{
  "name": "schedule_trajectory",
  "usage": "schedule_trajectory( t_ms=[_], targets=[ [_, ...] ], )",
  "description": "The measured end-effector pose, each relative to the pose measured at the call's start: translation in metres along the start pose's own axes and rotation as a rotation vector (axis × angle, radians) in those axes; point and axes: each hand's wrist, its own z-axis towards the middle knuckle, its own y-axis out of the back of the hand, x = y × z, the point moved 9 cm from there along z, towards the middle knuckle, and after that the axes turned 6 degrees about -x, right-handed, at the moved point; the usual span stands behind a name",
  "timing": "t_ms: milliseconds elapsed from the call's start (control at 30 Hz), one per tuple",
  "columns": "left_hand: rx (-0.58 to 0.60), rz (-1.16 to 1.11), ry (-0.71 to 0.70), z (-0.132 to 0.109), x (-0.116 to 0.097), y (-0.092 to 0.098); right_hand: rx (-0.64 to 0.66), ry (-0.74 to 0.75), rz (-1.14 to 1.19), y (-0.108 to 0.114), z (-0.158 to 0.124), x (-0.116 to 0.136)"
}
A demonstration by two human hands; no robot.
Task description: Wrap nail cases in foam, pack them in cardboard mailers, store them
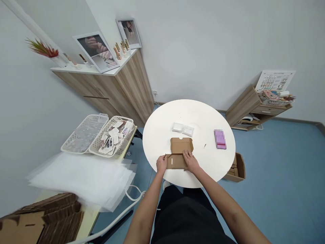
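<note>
A small brown cardboard mailer box [179, 152] lies at the near edge of the round white table [162, 128], its lid flap opened away from me. My left hand [161, 163] grips the box's left side with curled fingers. My right hand [191, 162] presses on its right side, fingers bent over the edge. Two small white packets [182, 128] lie just beyond the box. A purple, blurred flat object [219, 139] rests on the table's right part.
To my left, a side table carries two white baskets [98, 135], clear plastic bags [81, 178] and a stack of flat cardboard [40, 217]. A cardboard carton [237, 167] stands on the blue floor at right. Wooden cabinets [119, 84] line the walls.
</note>
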Motion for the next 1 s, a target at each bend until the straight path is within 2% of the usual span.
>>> schedule_trajectory(
  t_ms=[200,333,400,567,1000],
  targets=[
    [0.042,-0.091,0.009,-0.01,-0.023,0.004,-0.007,-0.027,-0.004,0.006,0.0,0.003],
    [0.09,-0.128,-0.015,-0.02,-0.041,-0.006,-0.004,-0.028,-0.006,0.006,0.0,0.005],
    [0.129,-0.07,-0.041,-0.025,-0.045,-0.012,-0.006,-0.019,-0.004,0.006,0.0,0.005],
    [0.189,0.167,-0.046,-0.022,-0.039,-0.021,-0.005,-0.026,-0.013,0.006,0.0,0.005],
    [0.128,0.29,-0.042,-0.007,-0.033,-0.023,-0.005,-0.008,0.0,-0.002,0.005,0.004]
  ],
)
